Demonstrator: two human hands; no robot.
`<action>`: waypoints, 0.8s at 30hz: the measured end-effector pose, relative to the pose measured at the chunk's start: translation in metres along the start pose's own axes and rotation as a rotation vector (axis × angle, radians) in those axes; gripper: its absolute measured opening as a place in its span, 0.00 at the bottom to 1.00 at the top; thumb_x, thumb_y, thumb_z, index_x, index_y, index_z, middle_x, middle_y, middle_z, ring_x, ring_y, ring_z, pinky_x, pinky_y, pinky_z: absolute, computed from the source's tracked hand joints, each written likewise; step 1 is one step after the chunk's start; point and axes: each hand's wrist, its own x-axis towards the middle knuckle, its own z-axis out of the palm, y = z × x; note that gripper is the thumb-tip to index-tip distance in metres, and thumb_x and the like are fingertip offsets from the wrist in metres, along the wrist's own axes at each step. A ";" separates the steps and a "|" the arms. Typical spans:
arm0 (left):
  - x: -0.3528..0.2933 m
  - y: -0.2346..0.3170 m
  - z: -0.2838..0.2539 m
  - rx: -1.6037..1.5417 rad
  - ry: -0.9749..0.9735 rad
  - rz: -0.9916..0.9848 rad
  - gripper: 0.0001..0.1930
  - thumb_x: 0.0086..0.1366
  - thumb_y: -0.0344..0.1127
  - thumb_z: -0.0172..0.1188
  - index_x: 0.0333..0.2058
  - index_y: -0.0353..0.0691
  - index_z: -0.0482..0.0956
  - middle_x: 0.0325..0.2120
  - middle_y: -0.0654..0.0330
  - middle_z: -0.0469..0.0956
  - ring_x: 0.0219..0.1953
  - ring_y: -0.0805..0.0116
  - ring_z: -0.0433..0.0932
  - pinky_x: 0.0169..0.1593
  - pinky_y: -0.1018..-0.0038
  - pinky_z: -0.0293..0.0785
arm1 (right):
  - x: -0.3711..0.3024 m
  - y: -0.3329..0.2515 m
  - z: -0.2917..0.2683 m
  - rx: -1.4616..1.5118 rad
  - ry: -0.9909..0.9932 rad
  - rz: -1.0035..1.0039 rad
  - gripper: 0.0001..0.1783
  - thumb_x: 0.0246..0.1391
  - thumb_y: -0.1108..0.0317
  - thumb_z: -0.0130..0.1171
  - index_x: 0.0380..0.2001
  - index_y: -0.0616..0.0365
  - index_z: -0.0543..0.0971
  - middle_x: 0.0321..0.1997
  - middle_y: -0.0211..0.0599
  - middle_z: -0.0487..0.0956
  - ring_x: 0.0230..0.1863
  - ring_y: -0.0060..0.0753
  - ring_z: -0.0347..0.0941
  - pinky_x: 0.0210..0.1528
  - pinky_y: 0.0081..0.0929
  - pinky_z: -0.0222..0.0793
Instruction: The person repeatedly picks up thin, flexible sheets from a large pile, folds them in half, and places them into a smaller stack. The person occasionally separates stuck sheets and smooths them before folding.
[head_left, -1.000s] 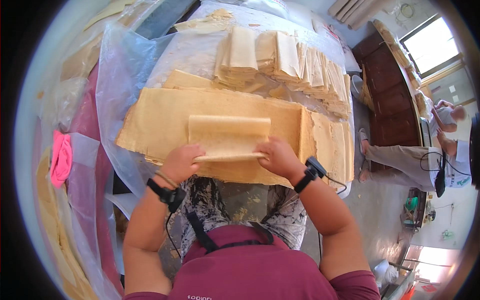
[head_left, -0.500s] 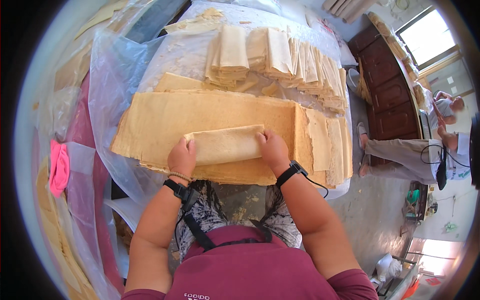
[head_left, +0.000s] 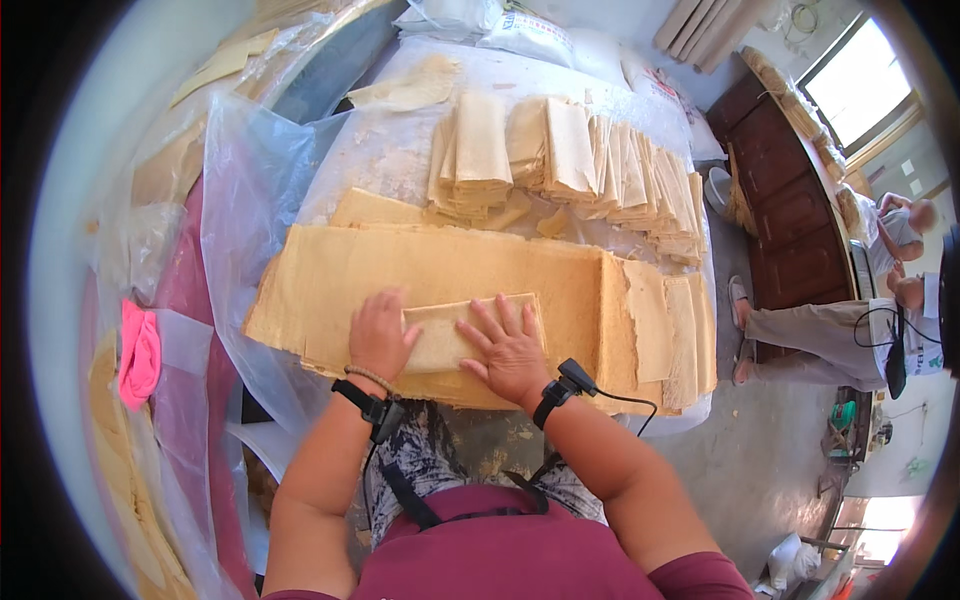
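Note:
A folded tan sheet [head_left: 440,342], which looks like tofu skin, lies flat on a wide stack of similar long sheets [head_left: 335,275] in front of me. My right hand [head_left: 512,352] rests on its right part, palm down, with the fingers spread. At its left end is my left hand [head_left: 380,332], fingers stretched out and a little blurred; it grips nothing. More sheets [head_left: 650,320] overlap at the right end of the stack. Beyond it stand folded bundles [head_left: 483,145] and a leaning row of folded sheets [head_left: 645,185].
Clear plastic film [head_left: 255,190] hangs along the left, near a pink cloth [head_left: 139,355]. White sacks [head_left: 530,38] stand behind the table [head_left: 350,150]. To the right are a dark wooden cabinet [head_left: 780,190] and another person [head_left: 815,335]. Cables run from both my wrist straps.
Both hands have let go of the folded sheet's ends and opened. The sheet now lies flat on the stack, with my right hand moved inward onto it. My view has shifted slightly.

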 end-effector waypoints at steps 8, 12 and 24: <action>0.067 -0.017 -0.008 -0.788 -0.711 -0.270 0.11 0.60 0.39 0.72 0.29 0.38 0.83 0.23 0.62 0.78 0.26 0.70 0.75 0.33 0.69 0.72 | -0.069 0.021 -0.062 0.447 0.267 0.295 0.31 0.58 0.66 0.66 0.65 0.55 0.73 0.68 0.45 0.74 0.71 0.50 0.66 0.74 0.51 0.54; 0.150 -0.017 -0.008 -0.719 -0.583 -0.410 0.09 0.66 0.42 0.69 0.33 0.43 0.84 0.29 0.72 0.79 0.29 0.81 0.72 0.34 0.78 0.69 | -0.170 0.036 -0.079 0.521 0.303 0.538 0.24 0.58 0.73 0.65 0.58 0.59 0.78 0.56 0.47 0.83 0.57 0.48 0.79 0.62 0.42 0.72; 0.092 0.112 0.076 -0.526 -0.511 -0.054 0.13 0.69 0.37 0.62 0.48 0.38 0.83 0.44 0.50 0.85 0.47 0.51 0.83 0.53 0.63 0.78 | -0.239 0.036 -0.046 1.761 0.554 1.337 0.25 0.72 0.62 0.53 0.67 0.61 0.68 0.55 0.44 0.82 0.48 0.33 0.81 0.51 0.33 0.79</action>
